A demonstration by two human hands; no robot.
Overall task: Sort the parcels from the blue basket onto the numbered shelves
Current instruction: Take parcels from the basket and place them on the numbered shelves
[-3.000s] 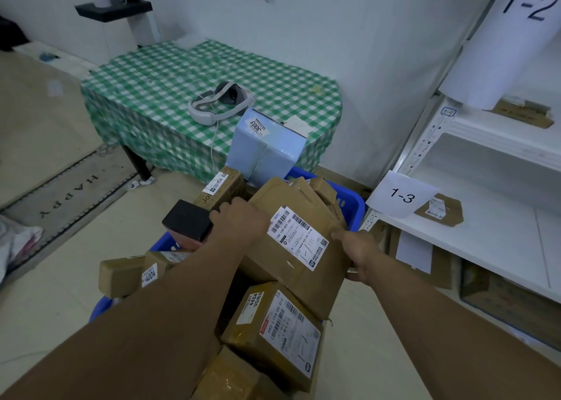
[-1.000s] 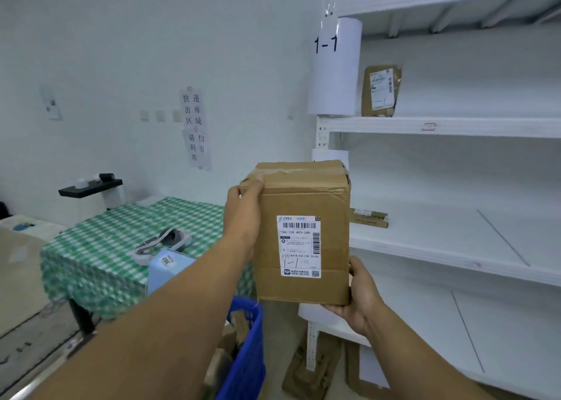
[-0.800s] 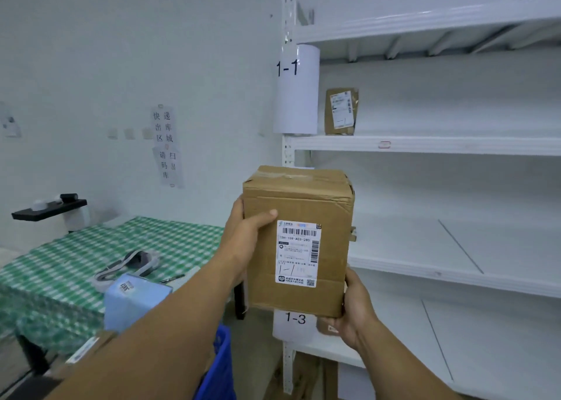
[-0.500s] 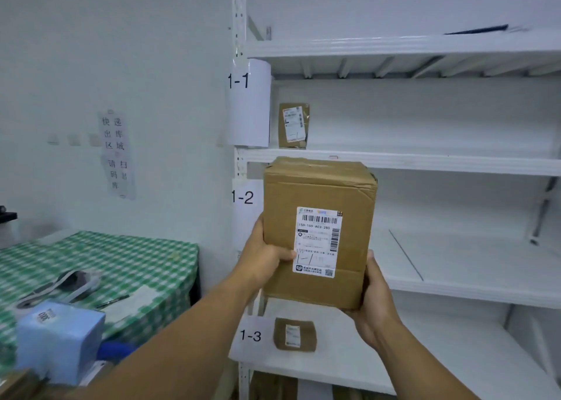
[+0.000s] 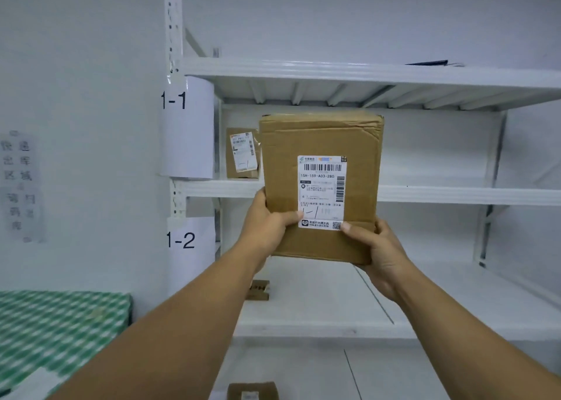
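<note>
A tall brown cardboard parcel (image 5: 321,184) with a white shipping label is held upright before the white metal shelf marked 1-1 (image 5: 455,194). The left hand (image 5: 267,226) grips its lower left edge and the right hand (image 5: 375,249) its lower right corner, thumbs curled over the front face.

Left grip (image 5: 267,226) and right grip (image 5: 381,252) are raised ahead at arm's length, thumbs pointing inward.

Held parcel (image 5: 321,187): brown cardboard box, upright, white barcode label facing the camera, top right corner creased; gripped low by left hand (image 5: 267,226) and right hand (image 5: 376,248), in front of 1-1 shelf (image 5: 455,195).
Small parcel (image 5: 243,154): flat, brown, labelled; standing at left end of 1-1 shelf.
Flat parcel (image 5: 259,290): lying one level below 1-1 shelf.
</note>
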